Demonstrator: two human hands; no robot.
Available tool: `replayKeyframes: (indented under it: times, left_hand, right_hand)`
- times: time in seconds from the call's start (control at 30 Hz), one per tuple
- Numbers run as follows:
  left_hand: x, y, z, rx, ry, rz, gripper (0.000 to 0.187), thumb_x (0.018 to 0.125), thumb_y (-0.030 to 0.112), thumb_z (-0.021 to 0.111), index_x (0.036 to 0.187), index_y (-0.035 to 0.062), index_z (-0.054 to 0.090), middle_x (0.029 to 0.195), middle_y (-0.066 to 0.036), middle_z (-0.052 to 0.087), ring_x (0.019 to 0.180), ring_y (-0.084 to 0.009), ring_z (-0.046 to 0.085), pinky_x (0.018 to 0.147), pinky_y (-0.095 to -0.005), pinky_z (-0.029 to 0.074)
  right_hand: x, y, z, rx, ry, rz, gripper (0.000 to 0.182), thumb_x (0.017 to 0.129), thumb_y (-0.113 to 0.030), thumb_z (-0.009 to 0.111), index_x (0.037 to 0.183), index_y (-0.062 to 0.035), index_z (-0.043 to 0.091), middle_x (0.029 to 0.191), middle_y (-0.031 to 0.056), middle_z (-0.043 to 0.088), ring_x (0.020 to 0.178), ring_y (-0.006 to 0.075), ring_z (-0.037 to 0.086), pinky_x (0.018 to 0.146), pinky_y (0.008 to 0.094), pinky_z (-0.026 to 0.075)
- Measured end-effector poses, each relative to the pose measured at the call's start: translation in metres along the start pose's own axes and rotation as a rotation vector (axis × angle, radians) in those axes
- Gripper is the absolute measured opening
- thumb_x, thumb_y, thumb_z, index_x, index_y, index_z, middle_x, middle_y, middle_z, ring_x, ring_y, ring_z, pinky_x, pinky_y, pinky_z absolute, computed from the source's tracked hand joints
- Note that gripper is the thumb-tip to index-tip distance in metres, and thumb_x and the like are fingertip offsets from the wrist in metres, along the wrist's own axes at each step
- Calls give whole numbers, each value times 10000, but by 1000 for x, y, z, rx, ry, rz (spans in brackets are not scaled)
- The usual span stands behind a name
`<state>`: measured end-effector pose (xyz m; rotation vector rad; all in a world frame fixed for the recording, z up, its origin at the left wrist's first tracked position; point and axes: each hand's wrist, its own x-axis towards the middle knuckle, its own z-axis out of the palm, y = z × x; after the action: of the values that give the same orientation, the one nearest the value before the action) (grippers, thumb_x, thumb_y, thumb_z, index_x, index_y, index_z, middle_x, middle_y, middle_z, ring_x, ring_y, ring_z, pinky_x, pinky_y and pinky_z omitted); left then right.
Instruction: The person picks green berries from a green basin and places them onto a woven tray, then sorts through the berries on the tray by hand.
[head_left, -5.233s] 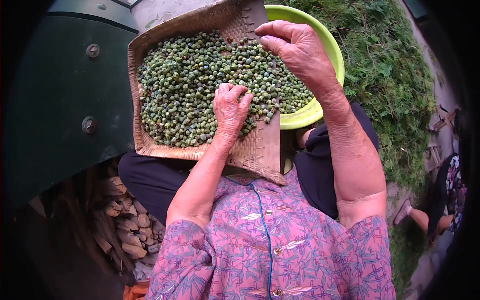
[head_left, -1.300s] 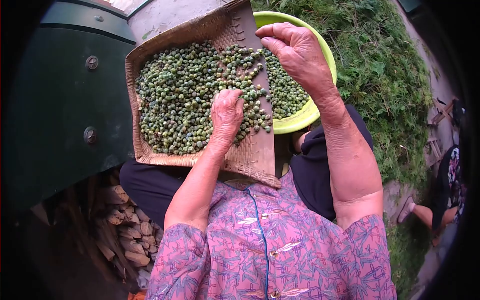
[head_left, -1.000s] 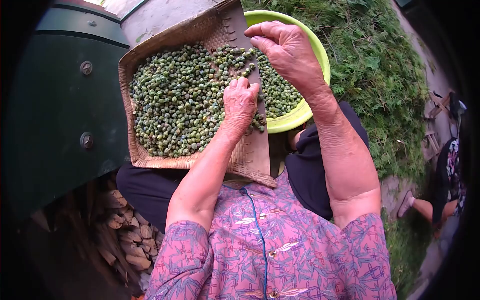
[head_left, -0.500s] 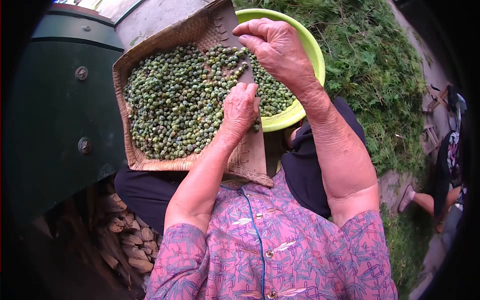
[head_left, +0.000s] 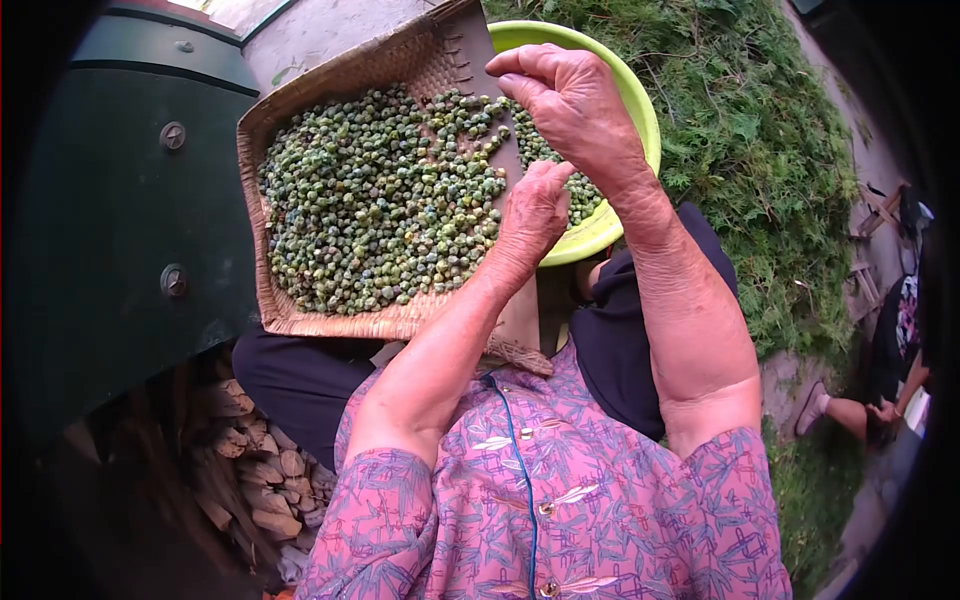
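Note:
A woven tray point(head_left: 350, 322) rests over the lap, spread with many small green berries point(head_left: 370, 200). Its right side, a flat brown strip, overlaps a lime-green basin point(head_left: 645, 110) that holds more of the same berries. My left hand point(head_left: 537, 205) is above the strip near the basin's edge, its fingers curled together; what they hold, if anything, is hidden. Above the basin is my right hand point(head_left: 575, 105), thumb and fingers bent together in a pinch, with any small item between them too small to make out.
On the left stands a dark green metal surface point(head_left: 120, 220) with round studs. Split firewood point(head_left: 265, 480) is piled at the lower left. Cut green foliage point(head_left: 740, 150) lies to the right. At the far right edge a person's leg point(head_left: 845, 413) and foot show.
My left hand has moved right, from the tray's edge toward the basin. My right hand stays pinched over the basin. The whole view has shifted slightly.

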<state>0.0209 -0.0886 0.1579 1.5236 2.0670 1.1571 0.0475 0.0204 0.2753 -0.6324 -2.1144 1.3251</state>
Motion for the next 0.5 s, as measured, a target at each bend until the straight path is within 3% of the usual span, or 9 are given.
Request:
replayKeyframes:
  times: [0.13, 0.23, 0.5]
  left_hand:
    - [-6, -27, -23, 240, 153, -111, 175, 794, 50, 570, 959, 63, 629, 919, -152, 581, 850, -324, 593, 752, -413, 481]
    - [-4, -50, -45, 563, 202, -221, 198, 774, 128, 632, 967, 87, 647, 875, -118, 564, 866, -286, 578, 754, -400, 479]
    - [2, -61, -53, 575, 163, -269, 181, 753, 186, 677, 910, 96, 687, 901, -93, 608, 873, -267, 600, 768, -378, 490]
  right_hand:
    - [-1, -3, -3, 17, -6, 16, 190, 863, -107, 622, 1015, -6, 677, 937, 62, 680, 835, 111, 618, 766, 259, 496]
    - [0, -2, -1, -24, -3, -21, 190, 864, -107, 618, 1011, -1, 673, 929, 66, 677, 828, 115, 619, 764, 262, 494]
    - [0, -1, -3, -23, 0, -37, 189, 859, -104, 615, 1002, 8, 670, 916, 74, 670, 820, 124, 622, 768, 271, 492]
